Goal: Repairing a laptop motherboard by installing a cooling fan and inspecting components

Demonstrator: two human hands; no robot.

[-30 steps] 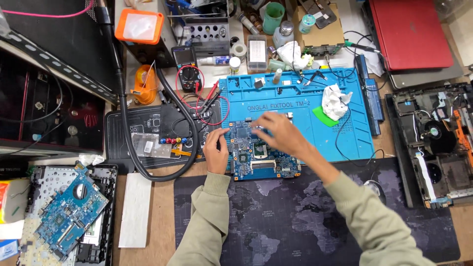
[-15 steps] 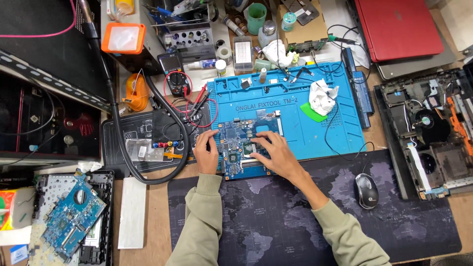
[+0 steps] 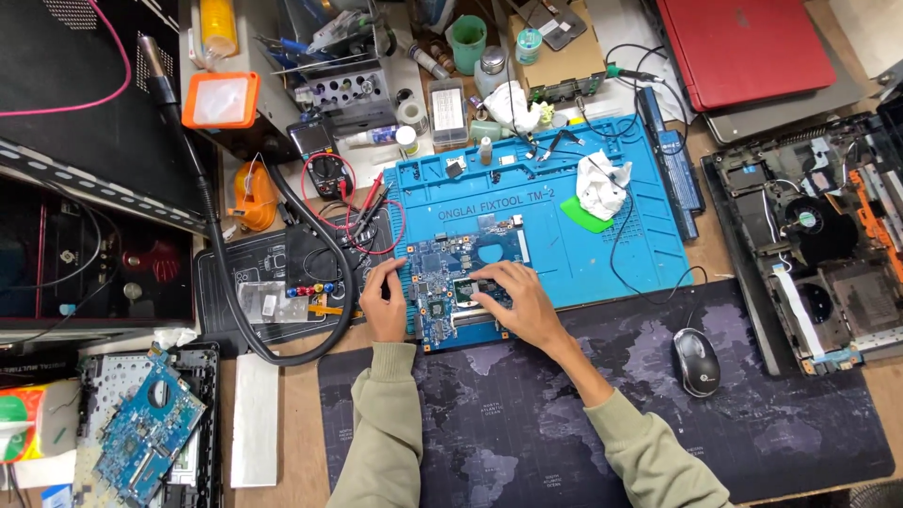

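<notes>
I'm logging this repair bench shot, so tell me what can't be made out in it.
- Head view: the part of the blue circuit board under the right hand is hidden by the palm and fingers.
- Head view: whether the left hand grips the board's edge or only rests against it is unclear.
- Head view: the opened laptop chassis is cut off by the right edge.
</notes>
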